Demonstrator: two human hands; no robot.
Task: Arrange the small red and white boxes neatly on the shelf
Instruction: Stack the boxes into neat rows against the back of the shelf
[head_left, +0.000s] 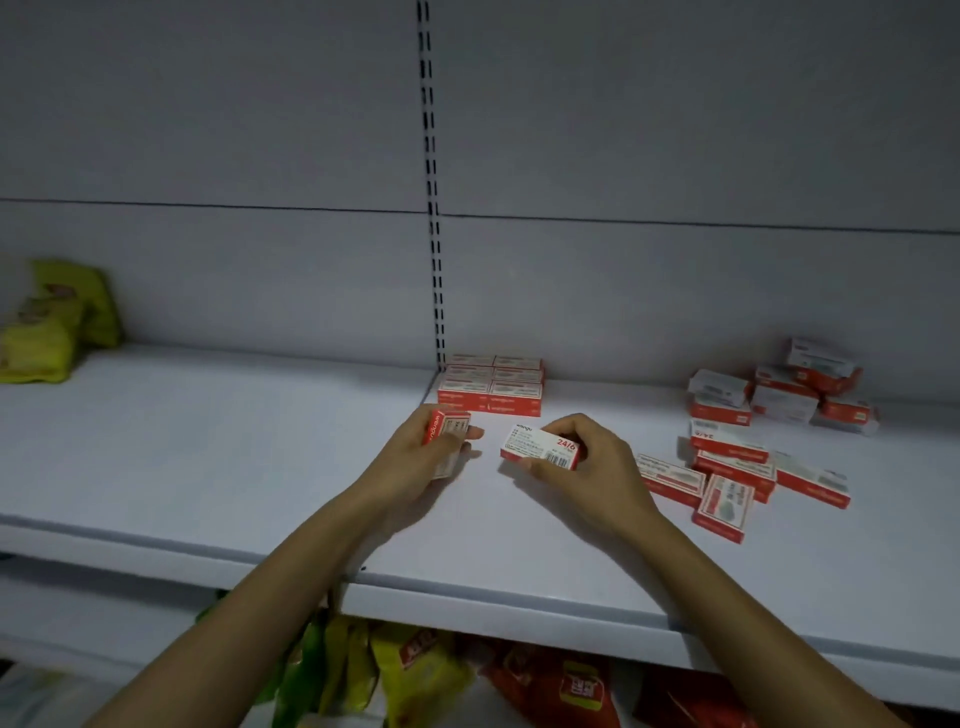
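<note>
Lowest and nearest the camera, bright snack packets (561, 686) crowd a tier beneath the white shelf (208, 457), where a person is sorting stock. The left hand (410, 462) grips a box (441, 427) tipped on its narrow edge, fingers curled round it, apparently ready to turn it flat. Whether another box lies under the palm is unclear. Just beside it, the right hand (592, 457) pinches a second box (540, 447) between thumb and fingertips, label up and low over the shelf, probably to match the printed faces before setting it down. The two hands are near each other but apart.

Directly beyond the hands, a tidy block of boxes (491, 387) sits squared against the back panel (623, 291), evidently the pattern to extend. Right of the right hand, loose boxes (727, 467) lie jumbled at odd angles, some overlapping. A further heap (805, 384) behind them looks like work remaining. Far left of the left hand, yellow-green packets (47, 322) slump against the back panel.
</note>
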